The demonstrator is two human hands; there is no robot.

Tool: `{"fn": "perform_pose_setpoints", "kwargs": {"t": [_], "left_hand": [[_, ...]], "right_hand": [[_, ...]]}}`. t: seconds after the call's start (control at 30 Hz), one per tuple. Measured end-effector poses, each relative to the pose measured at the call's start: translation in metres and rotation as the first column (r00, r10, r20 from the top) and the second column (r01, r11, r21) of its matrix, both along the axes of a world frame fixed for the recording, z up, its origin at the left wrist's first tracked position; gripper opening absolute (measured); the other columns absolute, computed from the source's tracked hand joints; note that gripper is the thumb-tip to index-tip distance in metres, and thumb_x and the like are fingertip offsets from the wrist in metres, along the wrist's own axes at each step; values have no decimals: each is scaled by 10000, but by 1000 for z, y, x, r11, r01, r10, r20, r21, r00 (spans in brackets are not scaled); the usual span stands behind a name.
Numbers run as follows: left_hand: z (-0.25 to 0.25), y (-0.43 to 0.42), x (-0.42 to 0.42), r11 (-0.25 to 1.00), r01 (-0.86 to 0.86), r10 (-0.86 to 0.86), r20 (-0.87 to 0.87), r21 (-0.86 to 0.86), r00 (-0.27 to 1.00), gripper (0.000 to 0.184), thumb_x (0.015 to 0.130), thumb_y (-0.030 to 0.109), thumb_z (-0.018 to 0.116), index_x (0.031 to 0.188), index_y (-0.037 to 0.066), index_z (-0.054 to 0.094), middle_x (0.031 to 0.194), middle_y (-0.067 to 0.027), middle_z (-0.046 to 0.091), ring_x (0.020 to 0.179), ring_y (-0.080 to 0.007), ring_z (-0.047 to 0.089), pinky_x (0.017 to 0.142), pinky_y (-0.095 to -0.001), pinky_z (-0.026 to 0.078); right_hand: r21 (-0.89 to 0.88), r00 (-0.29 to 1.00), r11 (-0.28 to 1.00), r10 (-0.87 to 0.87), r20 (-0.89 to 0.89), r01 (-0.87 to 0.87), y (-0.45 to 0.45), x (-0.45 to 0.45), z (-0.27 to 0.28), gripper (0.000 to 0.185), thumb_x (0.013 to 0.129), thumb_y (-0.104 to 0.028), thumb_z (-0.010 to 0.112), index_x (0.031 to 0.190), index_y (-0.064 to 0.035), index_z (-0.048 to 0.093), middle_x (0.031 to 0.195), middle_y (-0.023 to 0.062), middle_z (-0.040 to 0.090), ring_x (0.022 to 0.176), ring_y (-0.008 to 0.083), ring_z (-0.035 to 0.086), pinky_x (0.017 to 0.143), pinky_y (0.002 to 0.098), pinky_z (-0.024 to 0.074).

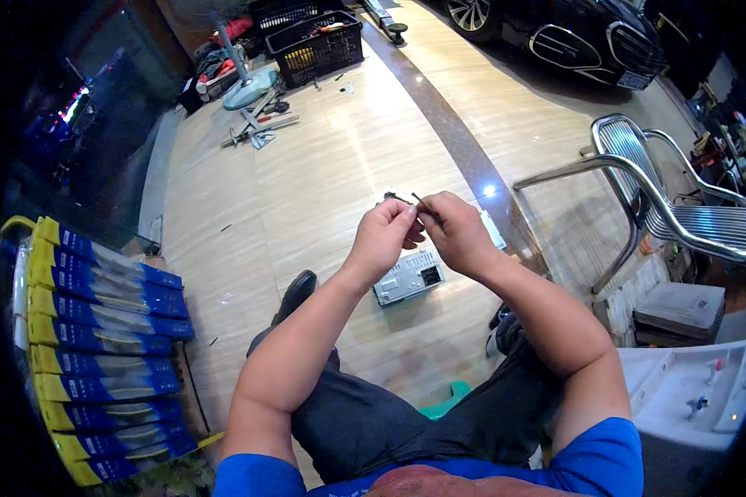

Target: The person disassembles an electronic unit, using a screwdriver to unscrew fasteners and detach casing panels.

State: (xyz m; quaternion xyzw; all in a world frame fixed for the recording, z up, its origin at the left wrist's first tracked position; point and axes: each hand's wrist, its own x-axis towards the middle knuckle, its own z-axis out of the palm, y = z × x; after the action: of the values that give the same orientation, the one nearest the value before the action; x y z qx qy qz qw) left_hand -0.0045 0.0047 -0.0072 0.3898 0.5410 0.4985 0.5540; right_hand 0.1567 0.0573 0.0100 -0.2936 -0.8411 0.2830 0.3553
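Note:
Both hands meet in front of me, above the floor, with fingertips close together. My left hand (383, 236) is closed in a pinch; a small dark piece (396, 197) pokes out beyond its fingertips. Between the fingers of my right hand (456, 229) is a thin dark strand (423, 202), like a wire, its end pointing up and left. Whether the two dark bits are one piece is hidden by the fingers. Below the hands a silver metal car stereo (404, 286) lies on the floor, a dark socket showing on its upper face.
Yellow-blue packages (108, 340) hang on a rack at left. A chrome chair (655, 190) and a white water dispenser (680, 389) stand at right. Farther off are tools (261, 124), a black crate (317, 54) and a black car (547, 41). A green stool (446, 401) shows beneath me.

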Motion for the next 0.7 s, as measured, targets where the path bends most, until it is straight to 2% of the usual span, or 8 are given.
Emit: {"fn": "perform_pose_setpoints", "kwargs": {"t": [0.27,0.3,0.33,0.4,0.47,0.53,0.6,0.7], "left_hand": [[-6,0,0,999,29,-29,-9,-13,1000,228,1061,243,500,1008,57,621,893,-64,698,796,-155,684,705,-300,563],[-11,1,-2,999,39,-39,-11,-12,999,232,1061,244,500,1007,54,622,891,-65,698,794,-154,684,705,-301,565],[-25,5,-8,998,69,-68,-34,6,997,239,1061,241,497,1008,47,626,878,-65,695,790,-153,684,701,-305,569],[-15,2,-5,999,43,-42,-101,3,994,242,1062,237,493,1012,45,630,872,-64,695,785,-152,683,699,-306,570],[-12,3,-1,999,-5,2,-94,-35,996,245,1065,235,487,1015,42,630,881,-64,699,790,-152,681,711,-302,565],[-11,3,-3,1000,12,-12,-151,-2,989,241,1066,221,474,1024,39,626,897,-62,701,800,-150,678,729,-298,560],[-10,2,-2,1000,8,-4,-161,27,987,229,1049,184,485,1003,15,631,872,-64,683,766,-145,668,688,-296,543],[-19,3,-2,997,16,5,-249,82,968,233,1036,163,496,1033,-16,646,835,-94,696,732,-169,682,683,-325,554]], "right_hand": [[-34,1000,999,-4,14,5,3,1,-9,72,911,-91,626,925,-24,604,875,178,623,864,380,618,752,459,503],[6,999,1000,-2,33,2,4,0,-9,77,905,-96,631,921,-25,606,875,182,623,864,387,616,752,464,502],[33,998,999,-3,61,1,4,2,-13,81,900,-101,636,916,-26,608,875,186,623,864,393,615,752,469,501],[55,999,998,13,31,-15,7,0,-20,88,883,-107,646,908,-27,620,874,190,634,861,399,619,750,476,502],[-28,1000,1000,5,3,-5,7,-2,-15,87,879,-105,646,902,-23,632,865,190,640,857,396,628,749,470,509],[-63,1000,998,11,5,-10,8,-1,-16,88,875,-102,648,902,-20,635,867,192,643,855,395,632,749,467,512],[-78,999,996,33,-13,-34,9,-2,-15,88,871,-99,649,902,-17,638,869,194,647,853,394,636,748,464,515],[-45,997,999,27,68,-24,11,-1,-15,85,853,-75,649,909,-15,628,874,202,644,856,403,635,750,466,515]]}}
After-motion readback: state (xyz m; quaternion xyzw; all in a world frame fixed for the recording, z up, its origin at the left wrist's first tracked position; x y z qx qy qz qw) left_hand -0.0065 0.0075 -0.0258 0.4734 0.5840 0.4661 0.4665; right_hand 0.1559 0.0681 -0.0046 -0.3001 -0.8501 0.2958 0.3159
